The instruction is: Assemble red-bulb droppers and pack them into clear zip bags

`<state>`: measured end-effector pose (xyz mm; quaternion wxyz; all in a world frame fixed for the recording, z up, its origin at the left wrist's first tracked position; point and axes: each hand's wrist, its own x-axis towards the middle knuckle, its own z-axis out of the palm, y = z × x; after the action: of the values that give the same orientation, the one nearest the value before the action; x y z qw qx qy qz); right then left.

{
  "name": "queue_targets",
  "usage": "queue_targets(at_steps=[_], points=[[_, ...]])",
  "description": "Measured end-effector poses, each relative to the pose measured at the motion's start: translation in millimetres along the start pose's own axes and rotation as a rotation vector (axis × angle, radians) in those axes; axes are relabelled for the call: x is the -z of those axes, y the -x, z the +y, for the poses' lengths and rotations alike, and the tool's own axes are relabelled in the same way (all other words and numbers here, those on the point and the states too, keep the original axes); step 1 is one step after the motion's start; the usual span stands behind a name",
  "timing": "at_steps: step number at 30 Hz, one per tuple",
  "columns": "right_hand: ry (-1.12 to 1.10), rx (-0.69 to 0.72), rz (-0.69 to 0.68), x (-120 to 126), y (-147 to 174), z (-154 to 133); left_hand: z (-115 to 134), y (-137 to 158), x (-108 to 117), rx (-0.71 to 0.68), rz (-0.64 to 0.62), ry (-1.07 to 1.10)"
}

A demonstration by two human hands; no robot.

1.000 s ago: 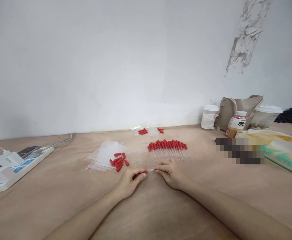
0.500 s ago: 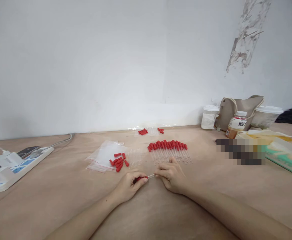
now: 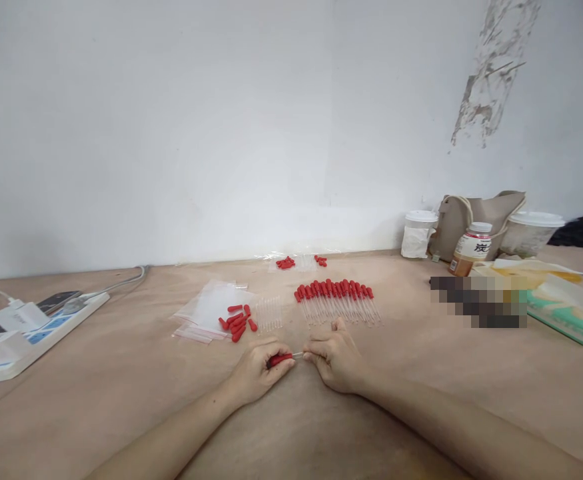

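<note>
My left hand [image 3: 260,367] is closed around a red rubber dropper bulb [image 3: 280,360]. A clear glass dropper tube [image 3: 298,355] runs from the bulb's right end to my right hand [image 3: 335,359], whose thumb and fingers pinch it; how deep the tube sits in the bulb is hidden. Beyond my right hand lies a row of droppers with red bulbs [image 3: 334,290], their tubes pointing toward me. Loose red bulbs [image 3: 238,321] are heaped beyond my left hand, beside a row of bare glass tubes [image 3: 270,313].
Clear zip bags [image 3: 211,307] lie left of the loose bulbs. More bagged red bulbs [image 3: 286,263] rest near the wall. A power strip [image 3: 66,320] with chargers is at left. Lidded cups [image 3: 420,233], a bottle [image 3: 472,248], a bag [image 3: 486,208] and a green-white packet [image 3: 556,310] stand or lie at right.
My right hand has moved slightly left and nearer my left hand, so less of the glass tube shows between them. My left hand still grips the bulb.
</note>
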<state>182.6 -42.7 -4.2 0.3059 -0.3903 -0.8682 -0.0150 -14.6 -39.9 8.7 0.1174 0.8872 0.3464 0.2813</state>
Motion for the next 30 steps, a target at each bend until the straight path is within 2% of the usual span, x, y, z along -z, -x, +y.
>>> queue_targets(at_steps=[6, 15, 17, 19, 21, 24, 26, 27, 30], points=[[0.008, 0.006, 0.001, -4, -3, -1, -8, 0, 1, -0.061, 0.013, -0.041], [0.097, 0.107, 0.019, 3, -1, 2, -33, -4, 5, -0.414, -0.046, -0.331], [0.131, 0.142, 0.023, 5, -1, -1, -32, -3, 6, -0.418, -0.04, -0.306], [0.159, 0.132, 0.024, 9, -1, -3, -29, -1, 5, -0.322, 0.028, -0.247], [0.148, 0.016, 0.037, 13, -2, -3, -25, 1, 4, -0.15, 0.119, -0.186], [0.061, -0.36, 0.076, 22, -9, 6, -20, 2, 1, 0.034, 0.139, -0.147], [0.017, -0.593, 0.084, 27, -17, 17, -19, 0, 0, 0.047, 0.062, -0.138], [0.011, -0.667, 0.083, 28, -22, 24, -18, -1, -1, 0.045, 0.021, -0.135], [0.047, -0.756, 0.076, 27, -41, 42, -17, -4, -1, 0.054, -0.027, -0.12]])
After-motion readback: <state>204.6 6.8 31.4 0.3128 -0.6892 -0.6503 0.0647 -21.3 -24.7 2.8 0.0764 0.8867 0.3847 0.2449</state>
